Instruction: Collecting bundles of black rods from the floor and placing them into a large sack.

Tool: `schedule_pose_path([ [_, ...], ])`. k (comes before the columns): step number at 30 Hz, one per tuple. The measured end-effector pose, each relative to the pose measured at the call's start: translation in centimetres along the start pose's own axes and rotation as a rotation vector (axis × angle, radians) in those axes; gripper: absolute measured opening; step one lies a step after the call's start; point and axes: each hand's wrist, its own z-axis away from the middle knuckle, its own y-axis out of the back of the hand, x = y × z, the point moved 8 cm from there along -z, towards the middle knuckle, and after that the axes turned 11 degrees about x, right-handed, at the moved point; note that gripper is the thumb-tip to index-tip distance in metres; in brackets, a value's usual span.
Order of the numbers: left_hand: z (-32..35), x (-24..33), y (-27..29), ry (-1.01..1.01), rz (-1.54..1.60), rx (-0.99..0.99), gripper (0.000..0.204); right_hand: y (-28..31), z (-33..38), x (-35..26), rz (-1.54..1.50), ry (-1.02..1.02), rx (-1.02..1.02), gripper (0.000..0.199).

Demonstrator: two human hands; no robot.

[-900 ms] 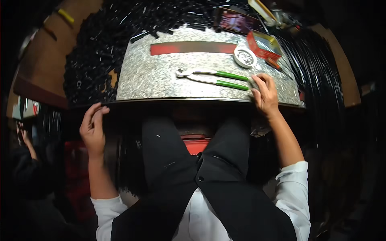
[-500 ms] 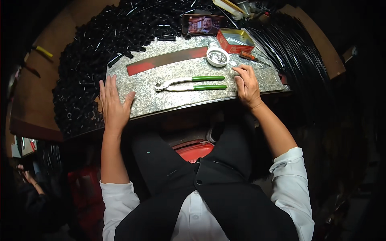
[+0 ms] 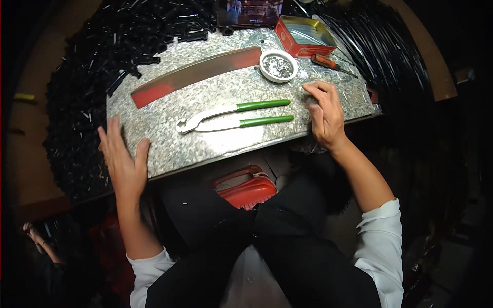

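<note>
Metal sheet (image 3: 205,141) across the lap, near edge toward the body. Left hand (image 3: 122,159) flat on the sheet's near left corner; right hand (image 3: 324,113) on its right side, close to the near edge. Pincers (image 3: 233,117) lying on the sheet midway between the hands, head to the left, handles pointing right toward the right hand. Long flat strip (image 3: 195,76) behind the pincers, slanting up to the right. Small round dish (image 3: 278,65) just right of the strip's far end. Open tin (image 3: 303,35) behind the dish at the far right corner. Screwdriver (image 3: 328,62) right of the dish. Heap of short tube pieces (image 3: 92,66) left of and behind the sheet. Stool (image 3: 244,189) below the near edge.
</note>
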Motion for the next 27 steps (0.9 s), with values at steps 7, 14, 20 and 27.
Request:
schedule_pose_path([
  [7,0.0,-0.2,-0.5,0.078,0.054,-0.02,0.067,-0.5,0.0,0.4,-0.078,0.001,-0.109,0.036],
  [14,-0.5,0.5,-0.7,0.133,0.048,-0.049,0.068,-1.1,0.0,0.9,-0.043,0.017,-0.174,0.049],
  [20,-0.4,0.6,-1.3,0.115,0.038,-0.032,0.067,-1.1,-0.2,1.1,-0.016,0.016,-0.205,0.05],
  [27,-0.3,0.7,-0.8,0.07,0.029,-0.023,0.061,-1.4,-0.1,1.0,-0.025,-0.006,-0.179,0.052],
])
